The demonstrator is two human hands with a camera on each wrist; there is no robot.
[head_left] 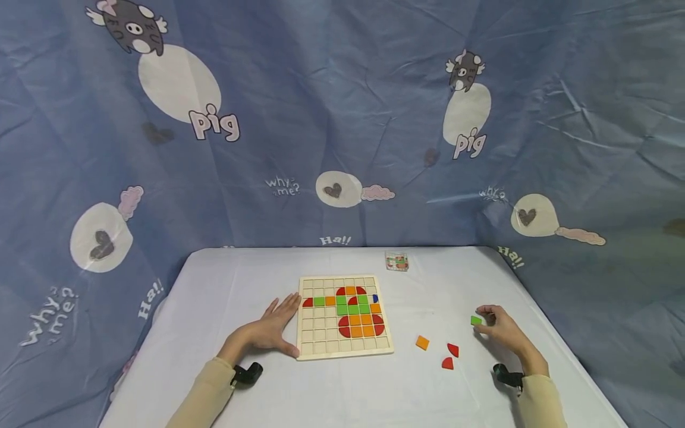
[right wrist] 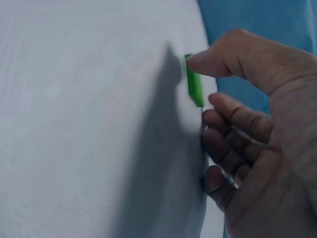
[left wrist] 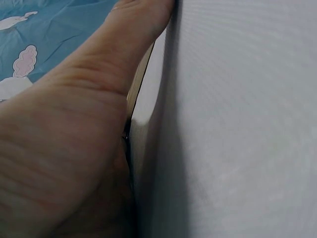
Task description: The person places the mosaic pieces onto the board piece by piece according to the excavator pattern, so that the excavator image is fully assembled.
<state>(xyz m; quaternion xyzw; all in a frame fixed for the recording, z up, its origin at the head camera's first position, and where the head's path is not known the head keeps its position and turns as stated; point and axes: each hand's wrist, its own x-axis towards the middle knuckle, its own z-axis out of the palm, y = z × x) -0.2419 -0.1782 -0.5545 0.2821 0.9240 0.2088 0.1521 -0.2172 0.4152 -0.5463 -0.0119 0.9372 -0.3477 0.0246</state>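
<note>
A wooden grid board (head_left: 320, 345) lies on the table with red, orange, green and blue tiles set in its squares. Spread flat, my left hand (head_left: 272, 328) rests along the board's left edge, thumb at the near corner. In the left wrist view that hand (left wrist: 69, 134) hides nearly all of the board. Farther right, my right hand (head_left: 503, 331) has thumb and index finger at opposite sides of a green square tile (head_left: 475, 320). The right wrist view shows the thumb overlapping the green tile (right wrist: 194, 87) while the other fingers curl below it.
Between board and right hand lie an orange square tile (head_left: 422, 342) and two red quarter-round tiles, one upper (head_left: 453, 350) and one lower (head_left: 448, 363). A small clear box with a coloured pattern (head_left: 396, 261) sits at the table's back. Patterned blue cloth (head_left: 289, 119) hangs behind.
</note>
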